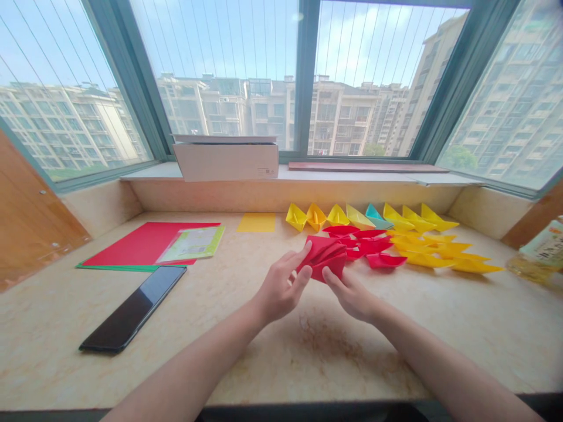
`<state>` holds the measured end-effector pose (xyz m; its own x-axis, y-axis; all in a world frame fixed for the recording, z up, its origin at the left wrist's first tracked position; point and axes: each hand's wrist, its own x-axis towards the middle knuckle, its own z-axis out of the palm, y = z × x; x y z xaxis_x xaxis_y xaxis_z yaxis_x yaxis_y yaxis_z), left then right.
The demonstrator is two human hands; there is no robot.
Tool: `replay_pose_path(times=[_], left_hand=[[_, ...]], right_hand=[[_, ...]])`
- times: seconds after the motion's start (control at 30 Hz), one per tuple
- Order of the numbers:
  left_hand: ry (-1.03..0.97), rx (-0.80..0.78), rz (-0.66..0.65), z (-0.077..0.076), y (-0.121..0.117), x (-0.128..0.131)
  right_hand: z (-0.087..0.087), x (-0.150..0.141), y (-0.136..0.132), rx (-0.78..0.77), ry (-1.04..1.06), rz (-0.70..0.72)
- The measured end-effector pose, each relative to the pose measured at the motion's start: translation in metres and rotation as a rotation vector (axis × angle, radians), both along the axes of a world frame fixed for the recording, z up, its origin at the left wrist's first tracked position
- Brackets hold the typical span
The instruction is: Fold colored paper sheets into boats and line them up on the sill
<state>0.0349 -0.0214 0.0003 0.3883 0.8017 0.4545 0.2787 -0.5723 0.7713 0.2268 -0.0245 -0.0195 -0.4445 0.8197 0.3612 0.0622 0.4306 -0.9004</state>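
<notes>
Between my two hands, raised above the counter, is a folded piece of red paper (324, 257) with several layers showing. My left hand (281, 284) grips its left side, thumb near the lower edge and index finger along the upper left. My right hand (349, 293) pinches the lower right side with the thumb in front; its other fingers are mostly hidden behind the paper. Just beyond the held paper sit several red paper boats (387, 261). To their right are rows of yellow paper boats (424, 259), and a blue paper boat (377, 217) stands in the back row.
Red paper sheets (127, 246) lie at the left with a green-edged packet (193, 243) on top. Nearer me is a black phone (134, 310). A yellow sheet (255, 223) lies at the back, a white box (226, 161) on the sill, and a bottle (541, 252) at the right edge.
</notes>
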Motion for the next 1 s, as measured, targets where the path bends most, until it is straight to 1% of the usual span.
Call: replay_pose_path(times=[0.03,0.13,0.17,0.23,0.3,0.37,0.5,0.6,0.7,0.83,0.93,1.0], left_hand=[[-0.003,-0.009,0.018,0.001,0.002,-0.003],[-0.051,-0.046,0.103,0.002,0.009,-0.008],[-0.087,-0.084,0.101,0.002,0.010,-0.009],[-0.166,-0.207,0.018,0.003,0.011,-0.008],[-0.229,-0.322,-0.102,0.006,0.009,-0.006],[-0.274,-0.385,-0.164,0.009,0.008,-0.005],[-0.322,-0.432,-0.147,0.012,0.006,-0.005],[-0.315,-0.456,-0.158,0.010,0.007,-0.004],[-0.338,-0.461,-0.182,0.006,0.007,-0.002],[-0.313,-0.437,-0.103,0.001,0.007,0.000],[-0.293,-0.421,-0.108,-0.001,0.007,0.001],[-0.277,-0.430,-0.113,-0.002,0.007,0.002]], right_hand=[[0.002,0.003,0.001,-0.023,-0.013,0.006],[0.007,0.014,0.005,-0.103,-0.081,0.114],[0.009,0.018,0.006,-0.105,-0.098,0.145],[0.012,0.023,0.009,-0.083,-0.108,0.162],[0.013,0.025,0.012,-0.071,-0.095,0.133],[0.013,0.024,0.015,-0.068,-0.066,0.066],[0.008,0.021,0.019,-0.019,-0.001,-0.109],[0.004,0.020,0.019,0.002,-0.027,-0.184],[0.003,0.019,0.017,0.013,-0.081,-0.208],[0.004,0.017,0.014,0.052,-0.152,-0.220],[0.007,0.016,0.010,0.097,-0.201,-0.245],[0.009,0.015,0.007,0.097,-0.218,-0.260]])
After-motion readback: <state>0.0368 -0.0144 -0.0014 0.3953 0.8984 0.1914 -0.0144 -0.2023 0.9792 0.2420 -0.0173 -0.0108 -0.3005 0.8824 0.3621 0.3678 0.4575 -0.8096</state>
